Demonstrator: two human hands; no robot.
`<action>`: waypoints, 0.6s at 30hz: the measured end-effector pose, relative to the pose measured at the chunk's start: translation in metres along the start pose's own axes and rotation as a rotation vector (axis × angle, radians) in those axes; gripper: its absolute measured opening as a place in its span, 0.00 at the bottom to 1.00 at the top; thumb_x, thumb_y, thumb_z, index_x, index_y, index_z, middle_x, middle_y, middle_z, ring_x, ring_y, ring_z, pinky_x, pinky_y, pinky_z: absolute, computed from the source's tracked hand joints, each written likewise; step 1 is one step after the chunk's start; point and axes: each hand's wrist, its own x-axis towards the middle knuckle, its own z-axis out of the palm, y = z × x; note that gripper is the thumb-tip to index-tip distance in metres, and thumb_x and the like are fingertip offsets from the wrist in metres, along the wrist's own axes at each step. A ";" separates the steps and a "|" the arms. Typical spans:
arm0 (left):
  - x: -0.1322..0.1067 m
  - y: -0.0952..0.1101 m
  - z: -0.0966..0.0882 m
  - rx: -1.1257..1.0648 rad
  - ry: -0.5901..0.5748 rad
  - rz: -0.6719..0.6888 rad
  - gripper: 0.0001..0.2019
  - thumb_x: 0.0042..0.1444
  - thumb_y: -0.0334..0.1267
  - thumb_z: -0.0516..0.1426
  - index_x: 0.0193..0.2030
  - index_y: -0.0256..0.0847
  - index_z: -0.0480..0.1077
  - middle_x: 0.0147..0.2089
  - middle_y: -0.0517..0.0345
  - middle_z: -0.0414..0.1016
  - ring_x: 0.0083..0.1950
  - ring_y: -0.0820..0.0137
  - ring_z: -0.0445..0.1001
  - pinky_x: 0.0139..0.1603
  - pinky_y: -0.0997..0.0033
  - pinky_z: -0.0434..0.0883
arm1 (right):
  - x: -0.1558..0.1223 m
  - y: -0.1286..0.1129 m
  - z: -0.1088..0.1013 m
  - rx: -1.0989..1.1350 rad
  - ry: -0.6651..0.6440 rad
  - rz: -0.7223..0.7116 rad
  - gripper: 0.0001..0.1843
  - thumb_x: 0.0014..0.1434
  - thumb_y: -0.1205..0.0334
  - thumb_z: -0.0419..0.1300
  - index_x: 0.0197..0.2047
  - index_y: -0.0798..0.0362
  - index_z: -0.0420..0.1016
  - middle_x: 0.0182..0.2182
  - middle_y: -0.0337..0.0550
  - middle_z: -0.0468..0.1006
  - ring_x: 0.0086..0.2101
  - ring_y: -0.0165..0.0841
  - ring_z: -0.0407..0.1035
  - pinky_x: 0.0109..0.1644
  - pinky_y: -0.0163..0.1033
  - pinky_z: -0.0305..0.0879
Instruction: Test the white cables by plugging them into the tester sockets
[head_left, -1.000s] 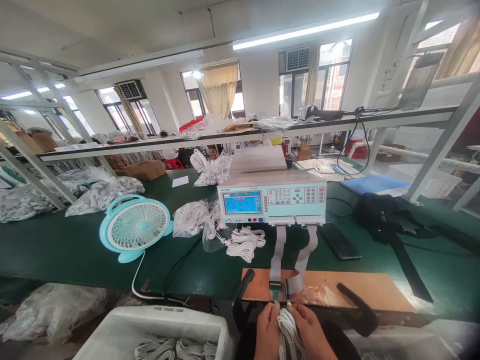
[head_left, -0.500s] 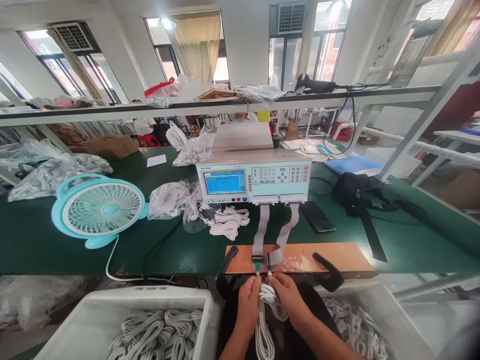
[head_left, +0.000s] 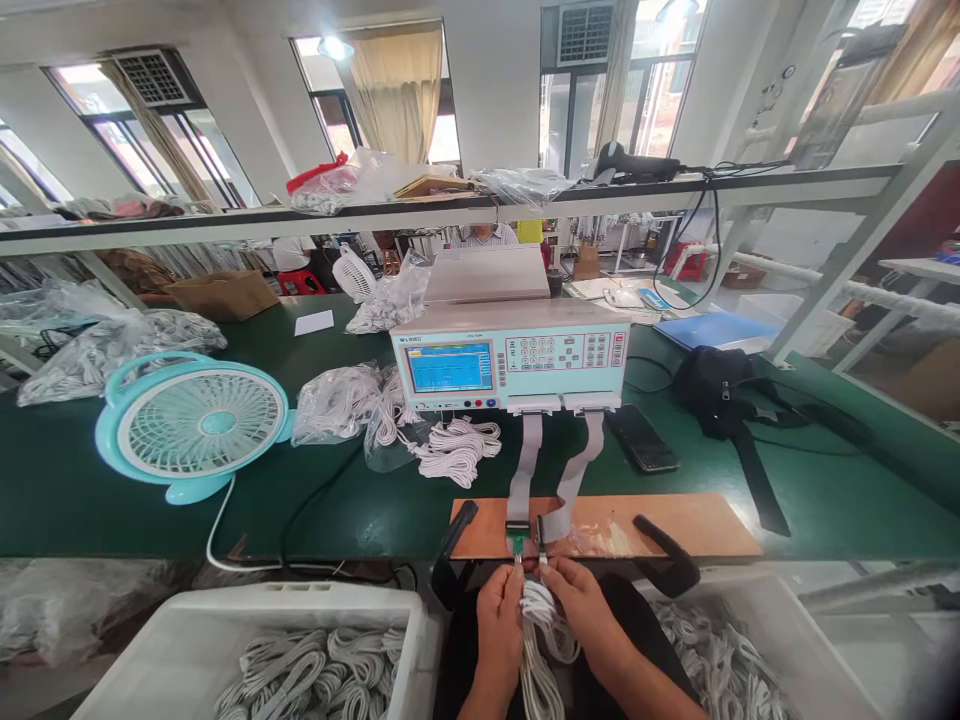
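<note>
Both my hands hold one coiled white cable (head_left: 534,640) just below the bench edge. My left hand (head_left: 500,610) pinches one end of it up against the small green connector board (head_left: 516,542). Pinching the other end, my right hand (head_left: 578,600) keeps it at the black connector (head_left: 541,530) beside that board. Two grey ribbon cables (head_left: 523,468) run from these connectors up to a pale green cable tester (head_left: 510,362) with a lit blue screen. The connectors sit at the front of a brown board (head_left: 660,525).
A white bin (head_left: 247,655) of coiled cables is at lower left, another bin (head_left: 742,650) at lower right. A turquoise fan (head_left: 196,425), bagged cables (head_left: 337,400), a loose cable bundle (head_left: 457,450), a phone (head_left: 642,438) and a black bag (head_left: 712,385) lie on the green bench. A shelf (head_left: 480,210) runs overhead.
The view has tilted down, bringing both bins into sight. My hands stay at the connectors with the cable, and have shifted very little in the last half second.
</note>
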 end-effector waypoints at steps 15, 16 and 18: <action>-0.002 0.004 -0.005 0.109 0.087 -0.044 0.23 0.43 0.59 0.57 0.21 0.37 0.66 0.21 0.62 0.64 0.27 0.71 0.63 0.29 0.73 0.63 | 0.003 0.007 -0.004 -0.057 0.041 -0.012 0.21 0.38 0.45 0.66 0.24 0.56 0.75 0.19 0.38 0.72 0.23 0.31 0.63 0.30 0.34 0.59; -0.002 0.003 -0.007 0.089 0.133 -0.063 0.23 0.42 0.59 0.57 0.23 0.37 0.69 0.24 0.59 0.68 0.30 0.68 0.66 0.33 0.71 0.65 | 0.004 0.007 -0.004 -0.067 0.036 -0.012 0.21 0.39 0.44 0.66 0.24 0.56 0.75 0.19 0.39 0.72 0.24 0.32 0.64 0.31 0.35 0.60; -0.001 0.002 -0.012 0.040 0.191 -0.076 0.22 0.39 0.58 0.60 0.27 0.38 0.72 0.31 0.54 0.73 0.38 0.62 0.70 0.40 0.67 0.66 | 0.005 0.007 -0.004 -0.086 0.020 -0.011 0.22 0.39 0.42 0.65 0.23 0.56 0.75 0.20 0.40 0.73 0.26 0.34 0.65 0.33 0.36 0.61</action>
